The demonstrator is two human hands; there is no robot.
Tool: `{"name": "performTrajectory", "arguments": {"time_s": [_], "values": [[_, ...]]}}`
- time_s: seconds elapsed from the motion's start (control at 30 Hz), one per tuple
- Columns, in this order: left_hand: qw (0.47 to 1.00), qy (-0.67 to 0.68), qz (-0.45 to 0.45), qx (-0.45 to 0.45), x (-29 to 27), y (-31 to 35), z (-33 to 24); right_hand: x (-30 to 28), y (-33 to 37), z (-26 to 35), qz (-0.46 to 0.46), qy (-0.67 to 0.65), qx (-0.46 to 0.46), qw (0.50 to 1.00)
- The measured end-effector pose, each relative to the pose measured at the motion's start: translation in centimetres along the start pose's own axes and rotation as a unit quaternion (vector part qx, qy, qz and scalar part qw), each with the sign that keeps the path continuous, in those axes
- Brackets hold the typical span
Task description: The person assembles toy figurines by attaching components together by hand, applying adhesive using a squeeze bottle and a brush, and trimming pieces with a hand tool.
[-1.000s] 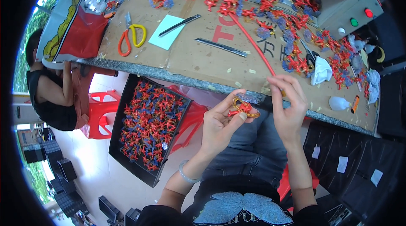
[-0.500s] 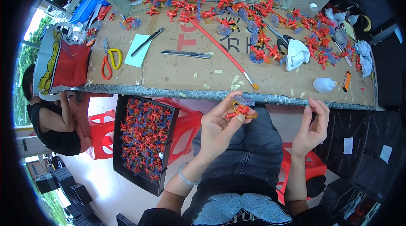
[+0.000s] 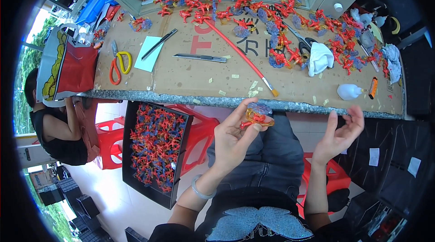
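Note:
Between thumb and fingers, my left hand [image 3: 229, 140] grips a small plastic figurine [image 3: 258, 117], red with clear amber and violet-blue parts, just off the table's front edge. My right hand [image 3: 337, 140] is lifted to the right of it, fingers apart and nothing seen in them. Closest to that hand on the tabletop is a white squeeze bottle [image 3: 348, 91] with a narrow tip. A long red paintbrush [image 3: 242, 56] lies slantwise, its bristles toward me. Many similar figurines [image 3: 281, 47] are heaped across the back and right of the table.
Cardboard [image 3: 176, 79] covers the tabletop. On it lie a craft knife [image 3: 199, 58], a black pen [image 3: 158, 44], scissors with orange and yellow handles [image 3: 120, 63], and a white cloth [image 3: 321, 59]. A black crate of figurines [image 3: 156, 151] stands lower left, beside a red stool [image 3: 198, 140]. Another person [image 3: 59, 129] sits far left.
My right hand has moved a little right and its fingers have spread. The figurine has turned slightly in my left hand, which stays nearly in place.

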State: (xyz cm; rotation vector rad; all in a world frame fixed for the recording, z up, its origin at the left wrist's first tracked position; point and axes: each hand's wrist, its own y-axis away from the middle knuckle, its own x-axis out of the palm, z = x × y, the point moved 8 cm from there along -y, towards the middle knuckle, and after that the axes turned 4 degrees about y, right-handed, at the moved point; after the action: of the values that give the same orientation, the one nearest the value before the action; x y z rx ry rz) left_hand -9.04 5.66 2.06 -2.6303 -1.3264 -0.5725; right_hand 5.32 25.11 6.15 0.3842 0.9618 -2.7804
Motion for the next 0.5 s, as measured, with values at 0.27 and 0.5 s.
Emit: {"name": "performTrajectory", "arguments": {"time_s": [0.27, 0.5], "values": [[0.99, 0.119, -0.013, -0.078, -0.4, 0.0, 1.0, 1.2, -2.0, -8.2, 0.045, 0.072, 0.074, 0.994], [0.997, 0.073, 0.011, 0.005, -0.2, 0.0, 0.1, 1.5, -3.9, -9.3, 0.045, 0.018, 0.083, 0.995]]}}
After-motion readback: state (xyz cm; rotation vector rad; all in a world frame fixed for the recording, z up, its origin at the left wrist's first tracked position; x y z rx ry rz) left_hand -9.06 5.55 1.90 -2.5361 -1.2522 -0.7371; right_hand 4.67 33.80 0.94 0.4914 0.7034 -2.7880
